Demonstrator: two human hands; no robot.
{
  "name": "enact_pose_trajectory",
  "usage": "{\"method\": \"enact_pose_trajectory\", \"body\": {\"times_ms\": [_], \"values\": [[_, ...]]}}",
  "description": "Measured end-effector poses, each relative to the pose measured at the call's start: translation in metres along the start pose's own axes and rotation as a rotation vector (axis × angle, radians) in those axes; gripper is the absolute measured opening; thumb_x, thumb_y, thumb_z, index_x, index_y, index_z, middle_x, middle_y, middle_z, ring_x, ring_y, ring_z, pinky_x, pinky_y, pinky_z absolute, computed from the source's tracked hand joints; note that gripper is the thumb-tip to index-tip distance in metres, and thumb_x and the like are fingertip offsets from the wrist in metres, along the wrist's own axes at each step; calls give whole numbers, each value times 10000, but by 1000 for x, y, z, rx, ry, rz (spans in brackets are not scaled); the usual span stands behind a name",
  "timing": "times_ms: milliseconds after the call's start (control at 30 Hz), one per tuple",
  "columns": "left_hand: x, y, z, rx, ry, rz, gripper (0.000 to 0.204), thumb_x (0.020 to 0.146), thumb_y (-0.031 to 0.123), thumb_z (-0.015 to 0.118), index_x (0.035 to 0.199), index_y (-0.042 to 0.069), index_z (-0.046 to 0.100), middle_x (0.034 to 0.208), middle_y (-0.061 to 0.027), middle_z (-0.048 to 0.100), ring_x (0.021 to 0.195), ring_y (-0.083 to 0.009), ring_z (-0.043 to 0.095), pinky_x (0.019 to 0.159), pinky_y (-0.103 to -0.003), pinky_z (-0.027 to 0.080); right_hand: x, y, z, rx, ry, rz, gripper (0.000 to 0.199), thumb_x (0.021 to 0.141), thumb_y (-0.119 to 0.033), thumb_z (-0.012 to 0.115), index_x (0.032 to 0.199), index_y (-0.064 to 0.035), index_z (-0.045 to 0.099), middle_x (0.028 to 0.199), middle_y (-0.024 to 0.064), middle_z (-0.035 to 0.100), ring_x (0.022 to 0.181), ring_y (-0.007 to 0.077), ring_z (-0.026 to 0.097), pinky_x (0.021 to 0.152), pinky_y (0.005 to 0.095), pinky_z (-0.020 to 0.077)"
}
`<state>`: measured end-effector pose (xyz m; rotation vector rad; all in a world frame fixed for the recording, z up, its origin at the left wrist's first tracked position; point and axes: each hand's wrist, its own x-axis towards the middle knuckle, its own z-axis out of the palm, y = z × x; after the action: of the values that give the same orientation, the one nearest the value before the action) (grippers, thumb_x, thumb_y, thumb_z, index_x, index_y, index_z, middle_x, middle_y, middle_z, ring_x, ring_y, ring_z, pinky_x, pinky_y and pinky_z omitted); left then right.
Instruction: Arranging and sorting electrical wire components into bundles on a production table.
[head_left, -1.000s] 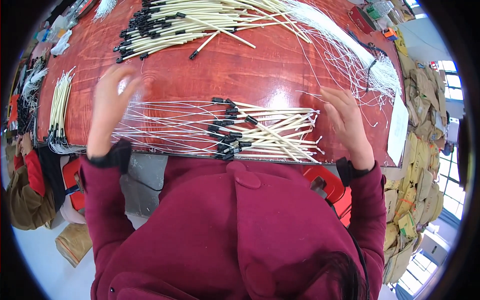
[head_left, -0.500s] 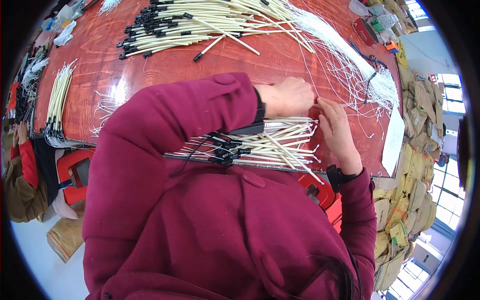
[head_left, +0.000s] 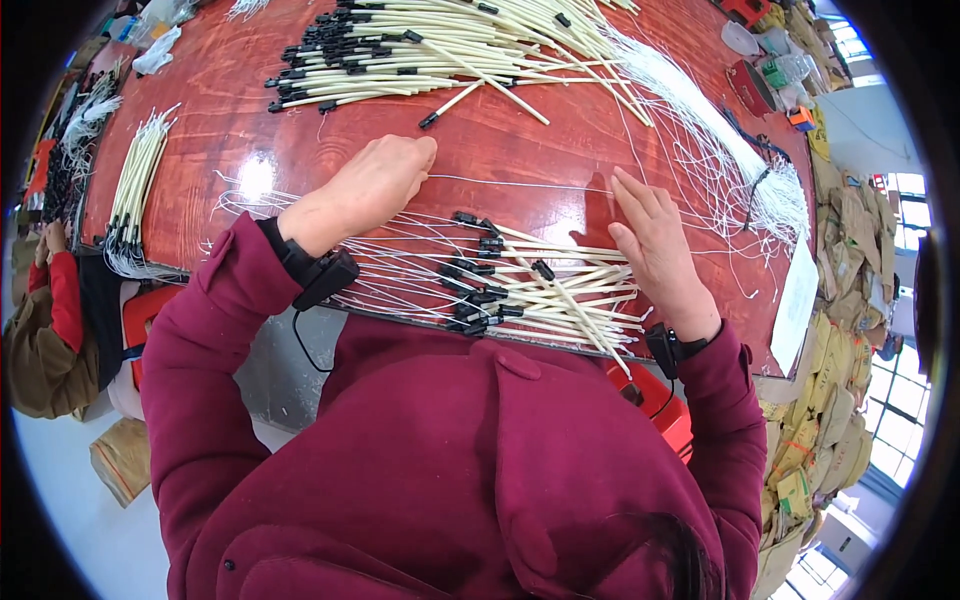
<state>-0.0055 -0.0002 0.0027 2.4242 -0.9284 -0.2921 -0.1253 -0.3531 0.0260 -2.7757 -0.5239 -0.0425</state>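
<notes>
My left hand is closed over the table, its fingers pinching a thin white string. The string runs nearly straight to the right, up to the fingertips of my right hand. That hand has its fingers stretched out and its thumb apart; whether the string touches it is hard to see. Below and between the hands lies a loose pile of cream-coloured tubes with black end pieces and white strings trailing left. A black device is strapped to each wrist.
A large heap of similar tubes lies at the far side of the red table. A tied bundle of white strings is at the right, near a white sheet. A smaller tube bundle lies left. A co-worker's red sleeve shows at far left.
My left hand has moved far to the left, away from my right hand, drawing the white string out between them. My right hand has stayed nearly in place, with its fingers straighter.
</notes>
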Motion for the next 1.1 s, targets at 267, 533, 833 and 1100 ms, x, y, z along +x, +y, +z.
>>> {"method": "enact_pose_trajectory", "body": {"times_ms": [267,533,833,1100], "values": [[-5,-8,-15,-219,-62,-157,105,899,88,635,884,-1,582,806,-191,654,767,-405,639,652,-440,480,6,2,8,-155,-137,-70,679,942,-418,581,1396,81,505,1534,149,453,1288,367,457,1116,458,360],[33,3,-8,268,246,98,222,871,215,721,936,30,617,870,-107,663,893,-307,666,711,-430,519,7,1,3,-143,-175,-98,792,954,-563,498,1371,110,513,1524,165,460,1288,369,458,1109,462,361],[135,22,27,657,159,554,120,865,217,640,898,102,649,941,-51,642,978,-243,647,851,-381,481,11,0,9,-86,-139,-98,818,966,-601,473,1339,124,531,1500,183,479,1253,377,475,1091,462,373],[89,19,-12,401,254,557,149,854,157,677,995,116,702,961,-55,647,919,-266,640,822,-384,471,10,4,13,-30,-100,-79,792,959,-582,509,1310,127,550,1470,190,510,1227,375,491,1080,454,387]]}}
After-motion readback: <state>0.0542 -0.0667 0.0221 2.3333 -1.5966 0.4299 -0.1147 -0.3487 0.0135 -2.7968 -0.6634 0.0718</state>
